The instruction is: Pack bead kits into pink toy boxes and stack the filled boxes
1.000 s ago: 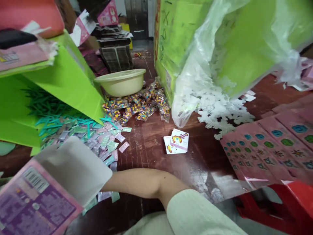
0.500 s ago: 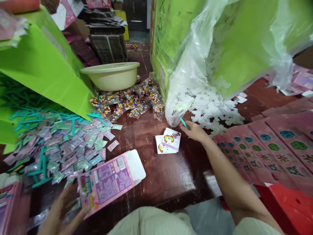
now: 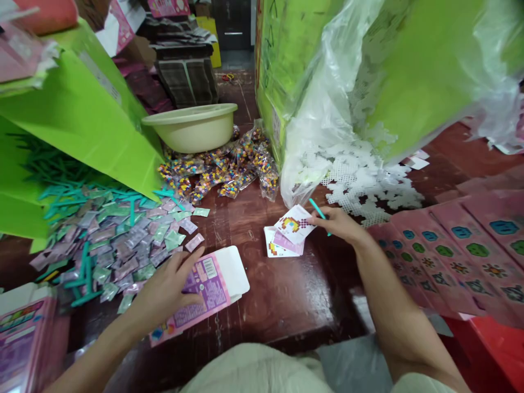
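My right hand [image 3: 338, 225] pinches a printed card [image 3: 293, 224] with a pixel pattern, and a thin teal stick [image 3: 318, 209] is held in the same fingers. Under that card, a small pile of similar cards [image 3: 279, 244] lies on the dark red-brown surface. A flat pink and purple carton [image 3: 215, 289] with a white end flap rests in front of me. My left hand [image 3: 172, 286] is over the carton's near left part, thumb and fingers spread; whether it presses on the carton I cannot tell.
Small sachets [image 3: 135, 240] and teal sticks [image 3: 84, 278] spill from a green box [image 3: 94, 125] at left. Bead bags [image 3: 229, 169] lie by a cream basin [image 3: 196, 128]. White perforated pieces [image 3: 360, 180] spill from plastic. Pink printed sheets [image 3: 458, 245] lie right, cartons [image 3: 24, 333] left.
My left hand has moved up and right onto the carton. My right hand has taken hold of the top card and lifted and turned it, keeping the teal stick.
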